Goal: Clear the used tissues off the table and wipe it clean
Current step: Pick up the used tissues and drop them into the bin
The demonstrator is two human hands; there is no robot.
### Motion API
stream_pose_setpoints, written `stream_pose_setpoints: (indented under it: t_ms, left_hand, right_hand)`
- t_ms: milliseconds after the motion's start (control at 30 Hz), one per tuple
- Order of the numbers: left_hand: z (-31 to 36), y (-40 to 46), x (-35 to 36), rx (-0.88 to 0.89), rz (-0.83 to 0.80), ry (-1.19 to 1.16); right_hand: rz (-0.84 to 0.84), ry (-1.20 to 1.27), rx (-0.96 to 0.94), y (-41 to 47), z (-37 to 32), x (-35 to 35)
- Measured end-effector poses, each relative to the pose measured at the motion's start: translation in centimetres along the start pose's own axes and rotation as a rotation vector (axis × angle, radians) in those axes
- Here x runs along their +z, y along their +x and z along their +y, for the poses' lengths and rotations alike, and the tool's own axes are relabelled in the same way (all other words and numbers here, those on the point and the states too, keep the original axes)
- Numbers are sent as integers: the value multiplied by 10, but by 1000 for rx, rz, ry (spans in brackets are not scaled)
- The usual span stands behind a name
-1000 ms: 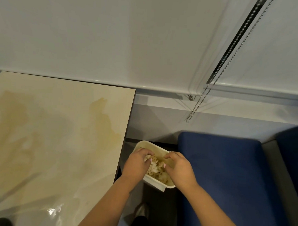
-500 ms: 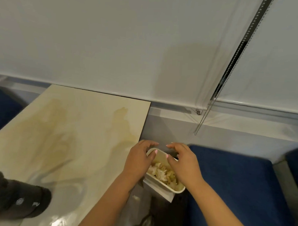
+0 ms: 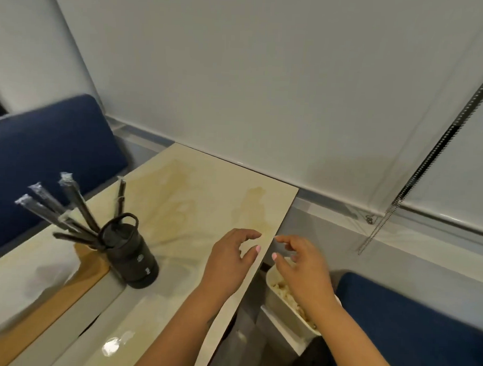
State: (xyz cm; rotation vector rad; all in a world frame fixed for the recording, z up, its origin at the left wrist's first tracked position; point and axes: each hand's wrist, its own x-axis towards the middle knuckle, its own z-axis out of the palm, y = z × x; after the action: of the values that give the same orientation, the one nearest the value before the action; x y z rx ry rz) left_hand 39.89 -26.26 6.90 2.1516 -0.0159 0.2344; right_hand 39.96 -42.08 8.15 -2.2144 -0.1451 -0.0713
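Observation:
The glossy cream table [image 3: 195, 203] carries yellowish stains near its far right corner. Beside its right edge, lower down, stands a white bin [image 3: 280, 302] holding crumpled used tissues [image 3: 286, 292]. My left hand [image 3: 230, 258] hovers over the table's right edge, fingers loosely curled and holding nothing. My right hand [image 3: 304, 264] hangs above the bin, fingers relaxed and empty. The two hands are a small gap apart.
A black flask [image 3: 133, 257] stands on the table beside a holder of wrapped black straws [image 3: 65, 205]. A wooden tray [image 3: 72, 289] lies at the left. Blue seat cushions [image 3: 411, 323] sit right and far left [image 3: 42, 152]. A blind chain [image 3: 394, 206] hangs at right.
Both hands have risen out of the bin and now hover by the table edge. The view has swung left, bringing the flask and straws into sight.

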Motion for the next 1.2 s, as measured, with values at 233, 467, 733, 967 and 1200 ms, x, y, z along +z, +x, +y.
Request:
stream_pose_setpoints:
  t_ms: [233,467,733,967,1200]
  left_hand:
    - [-3,-45,-63,-31,108,4]
    - [-16,-122,-136,-70,215,27]
    - [-54,-237,-232,-239,375,54]
    - [-98,-321,-291,-335,510,144]
    - [-133,-379,-322,-467,612,135]
  right_hand:
    - [-42,62,-111,-27,-48,36]
    - [-90,148,-220,-95,-110,79]
    - [-264,219,-355,-174,-182,158]
    - [-424,246,-422,-229,-229,226]
    - [-586,251,-469,-257,-252,281]
